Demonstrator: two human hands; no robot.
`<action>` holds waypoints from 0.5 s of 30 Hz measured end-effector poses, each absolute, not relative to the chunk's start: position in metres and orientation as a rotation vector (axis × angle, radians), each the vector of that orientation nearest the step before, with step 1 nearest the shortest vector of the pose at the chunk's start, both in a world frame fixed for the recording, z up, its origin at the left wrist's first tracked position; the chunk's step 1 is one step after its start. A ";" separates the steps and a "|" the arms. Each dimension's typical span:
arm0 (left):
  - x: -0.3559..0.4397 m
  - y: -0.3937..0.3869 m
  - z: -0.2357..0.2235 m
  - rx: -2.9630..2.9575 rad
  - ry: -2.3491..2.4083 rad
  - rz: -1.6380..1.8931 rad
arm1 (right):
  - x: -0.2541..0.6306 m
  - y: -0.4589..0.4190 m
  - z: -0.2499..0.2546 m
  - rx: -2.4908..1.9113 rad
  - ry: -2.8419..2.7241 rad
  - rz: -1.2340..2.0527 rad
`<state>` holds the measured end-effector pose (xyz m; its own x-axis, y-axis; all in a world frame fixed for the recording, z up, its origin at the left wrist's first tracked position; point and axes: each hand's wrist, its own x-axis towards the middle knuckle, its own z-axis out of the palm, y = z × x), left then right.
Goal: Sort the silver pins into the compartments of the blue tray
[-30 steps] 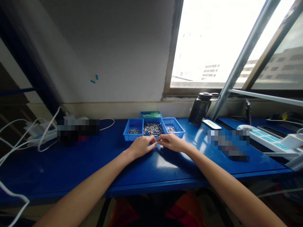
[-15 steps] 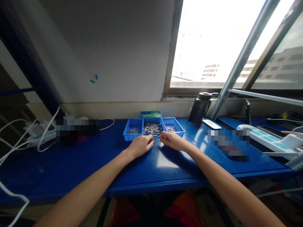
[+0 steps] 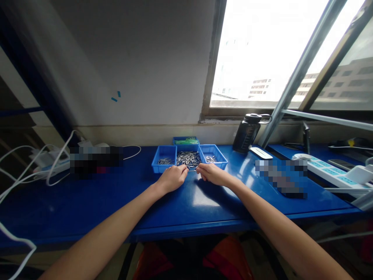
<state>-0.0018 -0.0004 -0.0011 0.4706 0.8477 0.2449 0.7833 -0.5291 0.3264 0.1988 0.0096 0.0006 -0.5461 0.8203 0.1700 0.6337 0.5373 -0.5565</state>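
Three small blue trays stand side by side on the blue table (image 3: 87, 202): a left tray (image 3: 163, 154) with a few metal pins, a middle tray (image 3: 188, 158) heaped with metal pins, and a right tray (image 3: 214, 153) with a few more. My left hand (image 3: 172, 178) rests at the front edge of the middle tray, fingers curled and pinched together. My right hand (image 3: 212, 174) lies just to its right, fingers closed in a pinch on a thin metal pin (image 3: 194, 170) between the two hands.
A fourth blue tray (image 3: 185, 140) with green pieces sits behind the others. A dark bottle (image 3: 247, 133) stands at the window wall. White cables (image 3: 43, 163) lie at the left, a white power strip (image 3: 332, 174) at the right. The table's front edge is close.
Both hands have crept forward toward the middle tray; the left fingertips now reach its front rim. The other person's hand seen at the far right half a second ago is gone.
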 end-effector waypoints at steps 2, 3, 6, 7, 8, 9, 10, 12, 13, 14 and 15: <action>-0.001 0.000 -0.001 2.528 1.424 0.551 | 0.199 0.009 0.000 -1.192 -2.373 0.665; -0.001 0.000 -0.002 2.519 1.421 0.545 | 0.199 0.009 0.000 -1.197 -2.371 0.683; -0.001 0.001 -0.002 2.515 1.410 0.543 | 0.199 0.011 -0.002 -1.218 -2.351 0.728; -0.001 0.002 -0.003 2.520 1.406 0.546 | 0.200 0.011 -0.002 -1.224 -2.342 0.747; -0.002 0.002 -0.003 2.524 1.405 0.548 | 0.200 0.012 -0.003 -1.227 -2.333 0.766; -0.002 0.002 -0.003 2.527 1.405 0.549 | 0.200 0.012 -0.004 -1.225 -2.326 0.782; -0.002 0.002 -0.003 2.527 1.406 0.551 | 0.200 0.013 -0.004 -1.219 -2.321 0.790; -0.002 0.002 -0.003 2.523 1.408 0.556 | 0.201 0.013 -0.004 -1.204 -2.316 0.782; -0.002 0.002 -0.003 2.519 1.408 0.558 | 0.201 0.013 -0.004 -1.197 -2.318 0.770; -0.002 0.002 -0.003 2.516 1.408 0.561 | 0.201 0.012 -0.004 -1.191 -2.321 0.756; -0.002 0.002 -0.002 2.513 1.408 0.563 | 0.202 0.012 -0.004 -1.187 -2.327 0.742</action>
